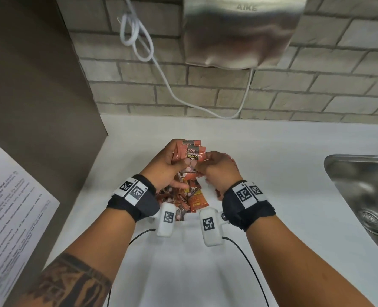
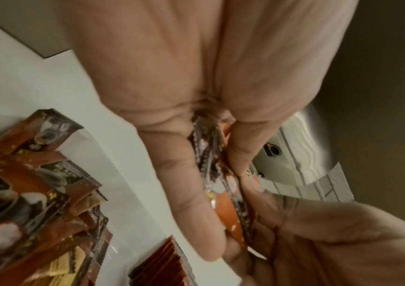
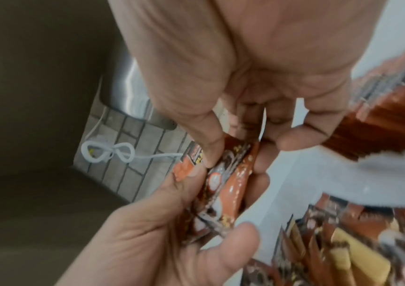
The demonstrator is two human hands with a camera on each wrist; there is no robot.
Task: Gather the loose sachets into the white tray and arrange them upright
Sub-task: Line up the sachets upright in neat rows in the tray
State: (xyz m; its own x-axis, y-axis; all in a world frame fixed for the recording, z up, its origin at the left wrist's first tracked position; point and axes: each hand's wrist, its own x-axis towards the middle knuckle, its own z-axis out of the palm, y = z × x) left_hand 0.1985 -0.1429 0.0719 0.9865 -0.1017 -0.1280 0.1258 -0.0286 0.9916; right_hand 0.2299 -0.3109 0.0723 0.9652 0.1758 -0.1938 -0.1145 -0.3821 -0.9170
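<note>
Sachets (image 1: pixel 190 152), a small bunch of them, orange-brown with a dark panel reading "D2X" and "BLACK", sit fanned upright between both hands above the white counter (image 1: pixel 272 173). From the left: a printed paper sheet (image 1: pixel 11 207) hangs at the edge of the head view, beside a dark brown panel (image 1: pixel 39 96). Then the left hand (image 1: pixel 164 168) comes in, thumb in front and fingers curled behind the bunch, gripping it from the left side. In the left wrist view the bunch (image 2: pixel 218 174) shows edge-on, pressed between the fingers. The right hand (image 1: pixel 219 168) meets it from the other side, thumb and forefinger pinching the lower right corner of the front sachet; the right wrist view shows that pinch on the packet (image 3: pixel 228 174), though blur softens the detail. Below the hands, a loose pile of sachets (image 1: pixel 191 196) lies scattered on the counter, some with yellow faces, partly hidden by the wrists and the white wrist cameras. A tight row of sachets on edge (image 2: pixel 164 267) shows at the bottom of the left wrist view; the tray itself I can't make out. Up on the brick wall (image 1: pixel 316 89), a steel hand dryer (image 1: pixel 241 32) with a looped white cable (image 1: pixel 137 36). Far right, a steel sink (image 1: pixel 365 196).
</note>
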